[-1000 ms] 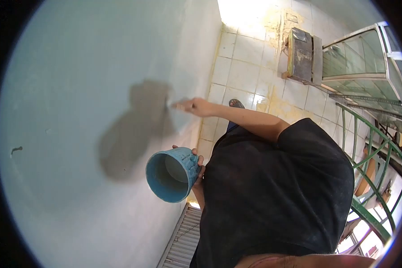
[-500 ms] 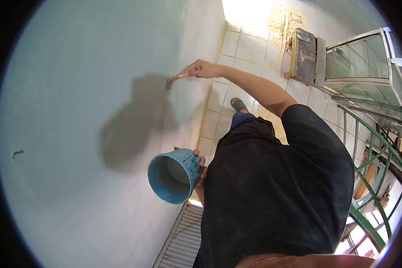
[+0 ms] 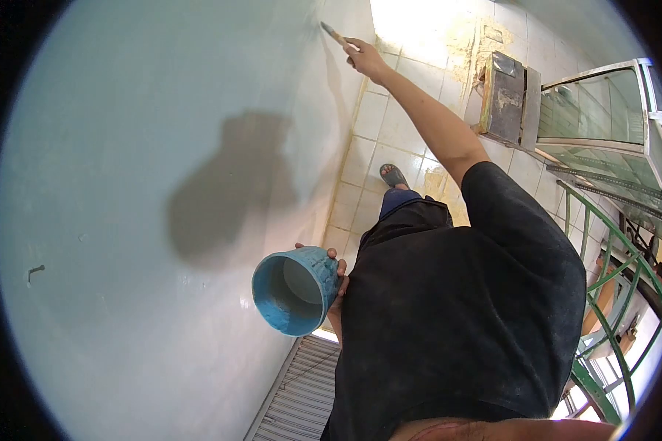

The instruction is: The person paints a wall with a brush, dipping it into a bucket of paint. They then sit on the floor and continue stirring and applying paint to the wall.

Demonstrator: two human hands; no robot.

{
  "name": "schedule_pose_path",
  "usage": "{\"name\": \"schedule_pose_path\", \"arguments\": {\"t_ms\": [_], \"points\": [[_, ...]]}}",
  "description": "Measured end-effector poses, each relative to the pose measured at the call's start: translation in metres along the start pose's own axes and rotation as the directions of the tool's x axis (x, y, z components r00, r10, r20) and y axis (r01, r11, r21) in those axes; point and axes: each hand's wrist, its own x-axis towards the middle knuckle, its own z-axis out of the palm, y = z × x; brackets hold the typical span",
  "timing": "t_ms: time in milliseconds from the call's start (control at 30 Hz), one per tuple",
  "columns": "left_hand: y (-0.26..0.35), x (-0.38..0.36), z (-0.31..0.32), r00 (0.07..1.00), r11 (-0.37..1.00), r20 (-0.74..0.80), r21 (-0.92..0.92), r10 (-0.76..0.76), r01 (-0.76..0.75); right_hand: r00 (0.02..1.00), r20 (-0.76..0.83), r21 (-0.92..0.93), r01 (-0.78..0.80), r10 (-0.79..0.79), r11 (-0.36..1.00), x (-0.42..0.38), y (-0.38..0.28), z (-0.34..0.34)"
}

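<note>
My left hand is closed around the side of a light blue plastic bucket, tipped so its mouth faces the camera. Pale liquid appears to lie inside it. Stretched far forward, my right hand grips a small paintbrush by its handle. The brush's dark bristles are at the pale blue-green wall, near its far end; contact appears likely but is hard to make out. My shadow falls on the wall between the bucket and the brush.
A bent nail sticks out of the wall. White floor tiles with yellowish stains run along its base. To the right stand a glass display case, a worn dark box and a green metal frame. A ribbed shutter is at the bottom.
My right hand has moved the paintbrush forward along the wall, away from my body, with the arm straighter. The bucket in my left hand has shifted slightly right in view.
</note>
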Motion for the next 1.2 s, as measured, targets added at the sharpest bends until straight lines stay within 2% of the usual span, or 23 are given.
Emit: {"name": "schedule_pose_path", "arguments": {"t_ms": [33,100,167,233,400,467,533,600,633,700,733,800,833,900,933,967,1000,1067,1200], "points": [[0.001,-0.001,-0.002,1.0,1.0,0.01,0.006,-0.006,0.006,1.0,0.001,0.002,-0.001,0.001,1.0,-0.003,0.002,0.009],[0.003,-0.005,-0.004,1.0,1.0,0.017,0.014,-0.01,0.01,0.994,0.106,0.019,-0.003,0.001,1.0,-0.016,0.011,0.036],[0.003,-0.007,-0.006,1.0,1.0,-0.004,0.013,0.002,-0.002,0.997,0.07,0.066,-0.035,0.031,0.997,-0.04,0.013,0.067],[0.002,-0.009,-0.01,1.0,1.0,0.003,0.019,0.021,-0.021,0.995,0.026,-0.044,0.093,-0.092,0.995,-0.06,0.032,0.084],[0.011,-0.018,-0.012,0.999,0.999,-0.04,0.038,-0.001,0.002,0.995,0.036,-0.082,0.094,-0.092,0.992,-0.134,0.05,0.125],[0.015,-0.018,-0.014,0.994,1.0,-0.105,0.007,0.01,-0.009,0.993,0.033,-0.045,0.113,-0.111,0.993,-0.167,0.044,0.139],[0.019,-0.016,-0.016,0.995,1.0,-0.094,-0.003,-0.019,0.019,0.991,0.035,-0.009,0.13,-0.129,0.992,-0.191,0.036,0.142],[0.025,-0.017,-0.017,0.995,0.999,-0.089,-0.016,-0.049,0.047,0.986,0.13,-0.032,0.106,-0.101,0.994,-0.209,0.031,0.144],[0.027,-0.016,-0.015,0.994,0.998,-0.084,0.0,-0.069,0.069,0.988,0.117,-0.034,0.103,-0.098,0.994,-0.214,0.045,0.149],[0.029,-0.013,-0.009,0.992,0.995,-0.079,0.01,-0.101,0.102,0.926,0.376,-0.224,0.046,0.043,0.973,-0.224,0.071,0.16],[0.031,-0.012,-0.003,0.988,0.992,-0.1,0.039,-0.119,0.124,0.929,0.367,-0.223,0.041,0.045,0.974,-0.236,0.069,0.16],[0.033,-0.011,-0.001,0.982,0.986,-0.121,0.066,-0.144,0.153,0.718,0.692,-0.13,0.233,-0.08,0.964,-0.263,0.068,0.156],[0.036,-0.008,-0.003,0.977,0.981,-0.1,0.035,-0.188,0.192,0.722,0.687,-0.127,0.235,-0.085,0.964,-0.268,0.066,0.156],[0.044,-0.004,-0.009,0.972,0.974,-0.065,0.003,-0.227,0.228,0.69,0.654,0.252,0.187,-0.309,0.95,-0.27,0.062,0.155],[0.051,-0.004,-0.012,0.95,0.952,-0.054,-0.008,-0.306,0.306,0.687,0.657,0.25,0.189,-0.31,0.95,-0.256,0.073,0.157],[0.053,-0.003,-0.016,0.923,0.924,-0.039,-0.018,-0.382,0.382,0.739,0.622,0.184,0.185,-0.26,0.965,-0.228,0.082,0.153],[0.051,-0.002,-0.019,0.925,0.926,-0.031,-0.018,-0.378,0.377,0.787,0.58,0.118,0.178,-0.213,0.977,-0.201,0.09,0.146],[0.049,-0.003,-0.021,0.946,0.946,-0.018,-0.01,-0.323,0.323,0.774,0.602,0.067,0.197,-0.197,0.978,-0.166,0.051,0.115],[0.029,-0.002,-0.023,0.973,0.973,0.013,-0.018,-0.229,0.229,0.788,0.565,0.056,0.258,-0.244,0.965,-0.102,0.054,0.078]]}}
